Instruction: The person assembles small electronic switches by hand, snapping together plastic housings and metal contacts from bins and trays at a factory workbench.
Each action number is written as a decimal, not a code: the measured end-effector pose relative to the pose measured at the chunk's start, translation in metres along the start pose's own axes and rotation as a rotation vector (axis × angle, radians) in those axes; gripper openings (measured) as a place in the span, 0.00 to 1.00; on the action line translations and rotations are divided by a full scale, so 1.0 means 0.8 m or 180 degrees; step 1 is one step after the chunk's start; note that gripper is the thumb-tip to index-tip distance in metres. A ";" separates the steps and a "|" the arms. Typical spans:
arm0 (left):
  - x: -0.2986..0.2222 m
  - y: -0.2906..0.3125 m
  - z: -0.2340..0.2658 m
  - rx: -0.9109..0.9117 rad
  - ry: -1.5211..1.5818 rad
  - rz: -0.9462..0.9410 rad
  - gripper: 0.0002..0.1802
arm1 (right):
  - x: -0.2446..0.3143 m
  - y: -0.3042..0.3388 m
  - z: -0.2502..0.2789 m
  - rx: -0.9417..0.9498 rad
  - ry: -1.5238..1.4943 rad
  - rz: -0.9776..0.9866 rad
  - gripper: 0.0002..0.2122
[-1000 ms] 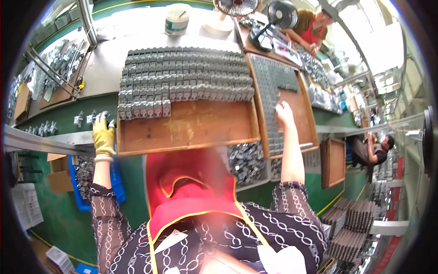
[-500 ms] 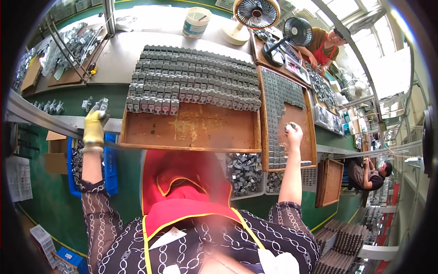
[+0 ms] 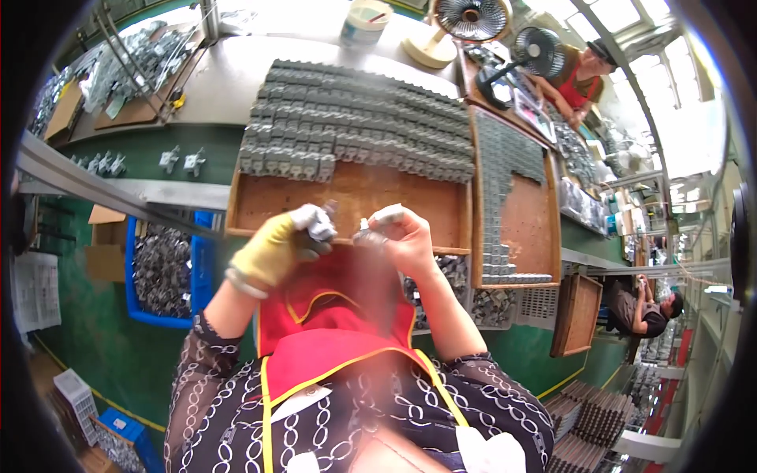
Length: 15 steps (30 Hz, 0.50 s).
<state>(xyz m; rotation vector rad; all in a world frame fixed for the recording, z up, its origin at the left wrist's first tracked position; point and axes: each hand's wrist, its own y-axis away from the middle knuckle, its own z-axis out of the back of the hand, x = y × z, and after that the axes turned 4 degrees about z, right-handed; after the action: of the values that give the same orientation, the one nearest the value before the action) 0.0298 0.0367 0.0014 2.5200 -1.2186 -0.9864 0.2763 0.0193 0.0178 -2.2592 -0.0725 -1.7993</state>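
Note:
In front of my apron, my left hand (image 3: 272,248), in a yellow glove, is closed around a small grey metal part (image 3: 322,228). Close beside it, my right hand (image 3: 404,229) pinches another small grey piece (image 3: 366,234) between thumb and fingers; blur hides its exact shape. The two pieces are held a little apart, over the near edge of a large wooden tray (image 3: 347,201). Rows of grey parts (image 3: 355,118) fill the tray's far side. To its right, a narrower wooden tray (image 3: 532,225) holds small grey blocks (image 3: 497,158) along its left and far sides.
Several metal parts (image 3: 195,162) stand on the green conveyor strip (image 3: 217,158) at left. Below are a blue crate (image 3: 201,272) of parts and a bin of loose pieces (image 3: 493,307). Fans (image 3: 538,51) and a white bucket (image 3: 366,22) stand behind. A co-worker (image 3: 579,79) sits at far right.
My left hand has come from the conveyor strip to the middle, carrying a metal part. My right hand has moved left from the narrower tray with a small piece. The view has shifted slightly.

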 end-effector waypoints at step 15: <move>0.027 0.018 0.000 -0.0245 -0.1024 0.0300 0.24 | -0.014 0.022 -0.006 0.0196 0.1073 -0.0816 0.11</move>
<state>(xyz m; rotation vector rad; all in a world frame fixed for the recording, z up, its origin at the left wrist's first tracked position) 0.0306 0.0114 -0.0029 2.2833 -1.3374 -1.4254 0.2724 0.0026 0.0047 -1.9460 -0.3630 -2.2498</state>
